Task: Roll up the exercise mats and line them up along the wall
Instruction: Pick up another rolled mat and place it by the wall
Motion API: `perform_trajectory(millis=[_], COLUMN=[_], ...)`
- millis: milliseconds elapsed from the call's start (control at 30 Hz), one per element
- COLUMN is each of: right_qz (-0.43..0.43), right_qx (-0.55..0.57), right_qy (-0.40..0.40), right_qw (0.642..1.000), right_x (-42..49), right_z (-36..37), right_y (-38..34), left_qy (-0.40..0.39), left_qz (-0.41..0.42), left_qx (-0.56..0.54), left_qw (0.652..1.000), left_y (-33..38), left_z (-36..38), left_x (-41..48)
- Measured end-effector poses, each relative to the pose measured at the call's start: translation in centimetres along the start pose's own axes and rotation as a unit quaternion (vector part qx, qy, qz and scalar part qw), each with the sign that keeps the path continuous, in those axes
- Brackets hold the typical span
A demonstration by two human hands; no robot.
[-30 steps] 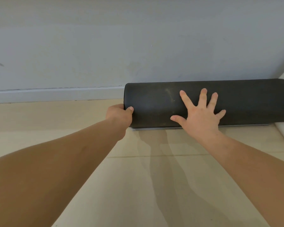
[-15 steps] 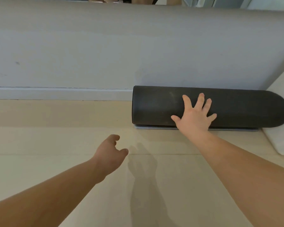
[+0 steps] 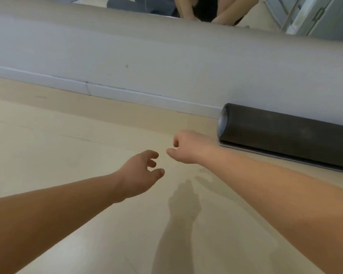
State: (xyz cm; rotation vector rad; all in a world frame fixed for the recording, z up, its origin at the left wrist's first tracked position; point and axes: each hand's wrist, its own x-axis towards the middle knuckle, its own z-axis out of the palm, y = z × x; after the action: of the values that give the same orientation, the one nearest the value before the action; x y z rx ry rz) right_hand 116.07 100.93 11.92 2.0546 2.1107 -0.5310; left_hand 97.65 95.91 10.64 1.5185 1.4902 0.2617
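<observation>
A rolled dark grey exercise mat [image 3: 289, 133] lies on the floor at the right, lengthwise against the wall [image 3: 166, 62], its loose edge flat under it. My right hand [image 3: 186, 147] hovers just left of the roll's end, apart from it, fingers loosely curled and holding nothing. My left hand [image 3: 141, 175] hangs over the bare floor a little nearer to me, fingers relaxed and half curled, holding nothing.
Beige floor [image 3: 67, 151] stretches to the left along the white baseboard [image 3: 117, 91]. A mirror [image 3: 206, 8] above the low wall reflects a person's legs, another dark mat and a cabinet.
My right hand has lifted off the rolled mat and pulled back to its left end. The view has swung left and tilted. My left hand, released earlier, stays free over the floor.
</observation>
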Motion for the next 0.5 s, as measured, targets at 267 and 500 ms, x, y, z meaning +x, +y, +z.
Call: perform_trajectory(millis=[267, 500], right_qz=[-0.157, -0.298], right_qx=[-0.074, -0.087], right_qy=[-0.083, -0.133], right_qw=[0.981, 0.941], right_x=[-2.5, -5.8], right_z=[0.0, 6.6], right_y=[-22.8, -45.2], left_qy=[0.107, 0.291], left_qz=[-0.079, -0.187], left_qx=[-0.033, -0.166], left_qw=[0.991, 0.924], left_y=[-16.6, -32.3], left_z=[-16.3, -21.0], left_x=[-13.6, -26.1])
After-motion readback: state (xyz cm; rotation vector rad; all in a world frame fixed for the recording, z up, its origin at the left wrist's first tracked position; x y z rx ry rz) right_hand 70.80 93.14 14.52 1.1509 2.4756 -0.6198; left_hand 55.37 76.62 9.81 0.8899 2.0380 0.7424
